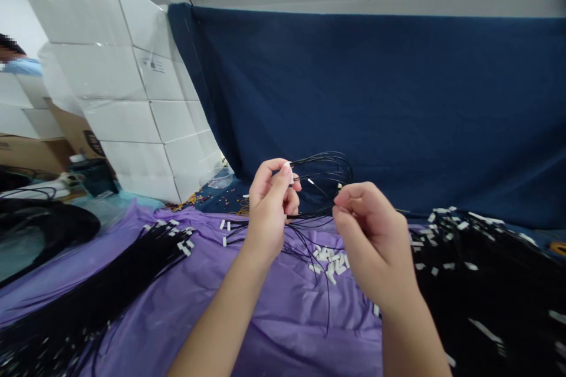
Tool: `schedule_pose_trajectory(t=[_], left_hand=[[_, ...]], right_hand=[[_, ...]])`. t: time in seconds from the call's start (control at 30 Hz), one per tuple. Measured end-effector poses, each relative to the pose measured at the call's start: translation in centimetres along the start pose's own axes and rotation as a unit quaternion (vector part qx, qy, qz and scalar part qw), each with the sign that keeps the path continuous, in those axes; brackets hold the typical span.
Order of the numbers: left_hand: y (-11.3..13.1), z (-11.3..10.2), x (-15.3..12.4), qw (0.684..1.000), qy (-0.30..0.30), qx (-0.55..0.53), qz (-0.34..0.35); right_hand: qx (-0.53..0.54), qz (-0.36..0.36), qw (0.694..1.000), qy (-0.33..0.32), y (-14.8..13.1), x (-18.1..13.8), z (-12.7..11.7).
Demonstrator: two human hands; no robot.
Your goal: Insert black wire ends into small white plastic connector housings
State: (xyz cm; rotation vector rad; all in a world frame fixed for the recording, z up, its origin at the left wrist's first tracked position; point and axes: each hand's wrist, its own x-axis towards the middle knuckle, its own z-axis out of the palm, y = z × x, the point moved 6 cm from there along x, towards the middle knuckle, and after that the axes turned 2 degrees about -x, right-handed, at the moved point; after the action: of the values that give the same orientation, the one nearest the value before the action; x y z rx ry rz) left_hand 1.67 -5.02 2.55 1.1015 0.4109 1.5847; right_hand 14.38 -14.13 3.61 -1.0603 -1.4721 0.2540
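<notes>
My left hand [269, 206] is raised above the purple sheet [274, 318], its fingers pinched on a small white tag [290, 172] at the end of thin black cords [322, 179]. My right hand [375, 241] is closed beside it, pinching the same bunch of black cords near its thumb and forefinger. The cords loop up behind both hands and trail down onto the sheet. Loose white tags [329, 259] lie on the sheet just below my hands.
A long bundle of tagged black cords [110, 283] lies at the left, a big heap of them [486, 283] at the right. A dark blue cloth [398, 106] hangs behind. Wrapped white boxes [132, 94] stack at the left, by a person [13, 59].
</notes>
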Motion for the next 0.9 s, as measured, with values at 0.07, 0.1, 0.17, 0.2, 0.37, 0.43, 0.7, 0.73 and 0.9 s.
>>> schedule_pose_trajectory(t=[0.07, 0.1, 0.17, 0.2, 0.37, 0.43, 0.7, 0.73, 0.9], left_hand=[[0.15, 0.18, -0.06, 1.000, -0.010, 0.002, 0.013], [0.19, 0.25, -0.08, 1.000, -0.015, 0.003, 0.018], [0.20, 0.34, -0.11, 1.000, -0.022, 0.005, 0.020], [0.17, 0.37, -0.12, 0.999, -0.025, 0.005, 0.020], [0.08, 0.46, -0.20, 0.999, -0.038, -0.001, 0.015], [0.09, 0.52, -0.22, 0.999, -0.044, -0.002, 0.012], [0.19, 0.56, -0.35, 0.999, -0.051, 0.002, -0.005], [0.22, 0.58, -0.39, 0.999, -0.050, 0.003, -0.004], [0.18, 0.63, -0.48, 0.999, -0.046, 0.009, -0.008]], right_hand=[[-0.038, 0.008, 0.999, -0.007, 0.14, 0.20, 0.60], [-0.054, 0.010, 0.998, -0.010, 0.20, 0.28, 0.78], [-0.077, 0.014, 0.997, -0.009, 0.27, 0.36, 0.81], [-0.083, 0.014, 0.996, -0.008, 0.28, 0.36, 0.74], [-0.088, 0.011, 0.996, -0.016, 0.25, 0.22, 0.55], [-0.090, 0.006, 0.996, -0.013, 0.22, 0.24, 0.56], [-0.118, -0.006, 0.993, -0.014, 0.04, 0.21, 0.61], [-0.123, -0.012, 0.992, -0.013, -0.04, 0.18, 0.54], [-0.152, -0.047, 0.987, -0.015, -0.52, 0.10, 0.34]])
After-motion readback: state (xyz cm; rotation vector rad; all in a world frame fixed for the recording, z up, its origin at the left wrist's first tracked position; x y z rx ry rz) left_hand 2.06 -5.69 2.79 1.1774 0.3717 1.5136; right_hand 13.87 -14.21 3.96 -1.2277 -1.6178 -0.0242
